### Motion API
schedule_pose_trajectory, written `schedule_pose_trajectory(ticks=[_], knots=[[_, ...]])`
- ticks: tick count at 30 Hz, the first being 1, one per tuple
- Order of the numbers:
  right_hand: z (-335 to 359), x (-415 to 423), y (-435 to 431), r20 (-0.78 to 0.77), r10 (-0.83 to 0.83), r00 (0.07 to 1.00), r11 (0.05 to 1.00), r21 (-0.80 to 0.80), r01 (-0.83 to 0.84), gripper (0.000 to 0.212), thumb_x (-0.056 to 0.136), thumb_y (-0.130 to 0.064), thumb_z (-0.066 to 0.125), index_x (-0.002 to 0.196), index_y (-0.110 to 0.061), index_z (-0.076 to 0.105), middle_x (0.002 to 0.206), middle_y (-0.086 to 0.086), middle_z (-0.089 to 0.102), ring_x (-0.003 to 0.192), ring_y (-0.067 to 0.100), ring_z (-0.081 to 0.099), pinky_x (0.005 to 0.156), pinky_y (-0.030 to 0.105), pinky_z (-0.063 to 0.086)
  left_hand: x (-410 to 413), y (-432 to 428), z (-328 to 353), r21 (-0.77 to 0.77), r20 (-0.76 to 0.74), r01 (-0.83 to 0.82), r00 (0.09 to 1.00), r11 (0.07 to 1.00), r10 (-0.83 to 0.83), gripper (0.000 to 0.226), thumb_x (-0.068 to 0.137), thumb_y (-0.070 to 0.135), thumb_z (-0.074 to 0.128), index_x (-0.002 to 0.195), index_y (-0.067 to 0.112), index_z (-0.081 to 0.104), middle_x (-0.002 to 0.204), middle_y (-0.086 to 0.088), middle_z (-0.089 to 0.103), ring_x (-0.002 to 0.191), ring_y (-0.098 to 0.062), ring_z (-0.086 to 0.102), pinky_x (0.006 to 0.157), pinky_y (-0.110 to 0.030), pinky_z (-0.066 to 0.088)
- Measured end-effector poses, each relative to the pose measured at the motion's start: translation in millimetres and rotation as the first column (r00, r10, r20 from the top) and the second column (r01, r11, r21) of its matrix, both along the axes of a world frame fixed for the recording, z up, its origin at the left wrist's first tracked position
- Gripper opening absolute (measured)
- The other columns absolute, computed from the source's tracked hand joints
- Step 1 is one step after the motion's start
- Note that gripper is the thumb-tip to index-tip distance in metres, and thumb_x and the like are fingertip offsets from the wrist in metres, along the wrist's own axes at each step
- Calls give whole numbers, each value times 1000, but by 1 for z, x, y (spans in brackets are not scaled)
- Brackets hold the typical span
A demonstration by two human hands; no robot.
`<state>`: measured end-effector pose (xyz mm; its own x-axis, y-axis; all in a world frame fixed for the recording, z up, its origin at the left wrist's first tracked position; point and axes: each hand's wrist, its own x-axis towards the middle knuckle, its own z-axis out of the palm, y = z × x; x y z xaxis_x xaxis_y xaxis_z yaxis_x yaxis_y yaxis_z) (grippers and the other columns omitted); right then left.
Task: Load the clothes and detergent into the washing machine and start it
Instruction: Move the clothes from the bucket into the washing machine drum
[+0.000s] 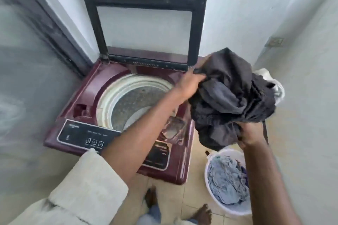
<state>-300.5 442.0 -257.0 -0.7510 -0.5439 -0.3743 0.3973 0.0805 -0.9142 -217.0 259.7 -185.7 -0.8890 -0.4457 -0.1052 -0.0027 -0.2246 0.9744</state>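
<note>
the dark grey garment [232, 97] is hanging bunched in the air, just to the right of the washing machine [117, 115] and above the floor between the machine and the white basin [210, 175]. the left hand [192, 84] is gripping the garment's upper left edge, fingers curled closed into the cloth. the right hand [250, 133] is clutching the lower folds from beneath, fingers closed around a gathered bunch. a white cloth [270, 82] is showing behind the garment's right side; whether it is being held with the garment cannot be told.

the machine's lid [144, 16] is standing upright against the wall, and the drum [135, 104] is lying open with no clothes visible inside. the control panel [87, 135] is facing the person along the machine's front edge. the basin is sitting on the tiled floor [193, 195] just beside the machine's right front corner, holding pale blue clothes [226, 182]. a cream sleeve [87, 188] is covering the left upper arm.
</note>
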Motion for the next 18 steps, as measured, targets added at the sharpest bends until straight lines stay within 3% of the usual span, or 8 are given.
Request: schedule_pose_trajectory(ticks=[1,3,4,6,8,11,14,18], knots=[[8,7,-24,-84,11,996,997,-69,-17,45,87,12,58,72,-30,61,70,-6,65,66,9,60,60,22,50,20,-27,10,-2,64,-3,998,1000,3,17,74,23,57,90,20,62,88,-5,68,86,-20,61,75,-28,50],[33,35,-83,-318,82,944,993,-57,-105,40,73,5,76,82,-32,68,92,-14,69,87,6,64,76,26,53,58,-83,22,-94,238,76,970,993,-51,43,69,57,67,99,27,69,103,1,73,101,-18,66,85,-35,49],[34,45,-108,-445,98,890,991,-36,-127,38,67,-2,81,84,-34,70,93,-20,71,88,-1,66,76,23,54,77,-107,23,-169,317,144,945,975,-85,55,61,68,73,104,33,70,111,8,72,107,-11,66,88,-33,51],[35,64,-154,-595,196,780,979,78,-187,33,60,-22,82,90,-27,71,92,-16,72,87,-2,66,73,23,53,107,-139,16,-340,434,202,900,919,-37,69,37,67,86,97,36,72,102,21,73,99,4,66,89,-25,54],[23,78,-195,-600,340,724,939,253,-232,51,61,-31,84,107,-16,67,102,-8,70,97,8,66,78,25,51,124,-169,-2,-497,496,164,860,852,123,78,28,57,92,99,31,69,102,25,71,100,5,64,94,-23,50],[-1,97,-236,-524,417,743,904,327,-276,57,67,-24,82,117,-12,57,104,-3,69,101,18,66,83,30,54,141,-200,-34,-592,602,222,762,775,241,78,40,38,94,111,21,66,112,6,69,108,-15,62,98,-36,51],[-23,109,-260,-521,450,725,876,417,-243,60,63,-21,82,114,-8,54,103,7,69,95,24,66,69,28,49,155,-221,-59,-634,672,288,665,717,327,74,46,34,93,112,17,65,112,-2,69,105,-22,63,93,-40,52],[-42,115,-278,-446,510,736,822,503,-265,94,51,-17,91,134,-14,48,127,7,60,116,24,58,95,33,49,163,-237,-74,-684,654,317,666,657,359,87,49,23,94,127,24,54,130,-4,60,117,-28,58,99,-39,48]])
